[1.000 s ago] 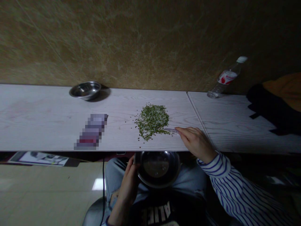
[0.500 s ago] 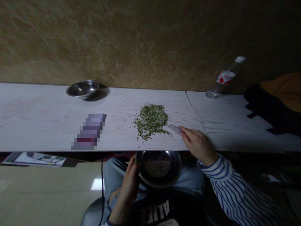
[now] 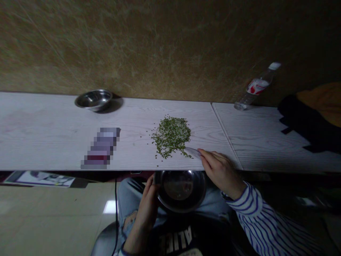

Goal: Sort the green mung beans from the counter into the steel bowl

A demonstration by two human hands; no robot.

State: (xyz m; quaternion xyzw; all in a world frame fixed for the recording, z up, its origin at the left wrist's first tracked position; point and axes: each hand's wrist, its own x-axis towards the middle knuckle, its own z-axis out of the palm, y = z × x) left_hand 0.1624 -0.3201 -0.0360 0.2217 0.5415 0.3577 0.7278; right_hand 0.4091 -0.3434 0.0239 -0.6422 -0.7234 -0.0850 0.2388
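Note:
A loose heap of small green beans (image 3: 173, 133), mixed with white grains, is spread on the pale wooden table (image 3: 133, 149). My right hand (image 3: 217, 169) pinches a thin, clear, curved scraper (image 3: 194, 152), its edge touching the near right side of the heap. Below the table's front edge, my left hand (image 3: 149, 199) grips the left rim of a large metal bowl (image 3: 181, 209). That bowl rests on my lap, close under the edge; a few small specks show inside it.
A smaller metal bowl (image 3: 93, 101) sits at the back left. Nearer lies a pixelated flat object (image 3: 102, 145). A plastic bottle (image 3: 255, 87) stands at the back right, beside dark and orange cloth (image 3: 303, 121). A black cable (image 3: 115, 213) hangs on the left.
My right hand has moved the scraper left and toward the table's front edge, shifting some beans at the near right of the heap. My left hand and the large bowl stay put.

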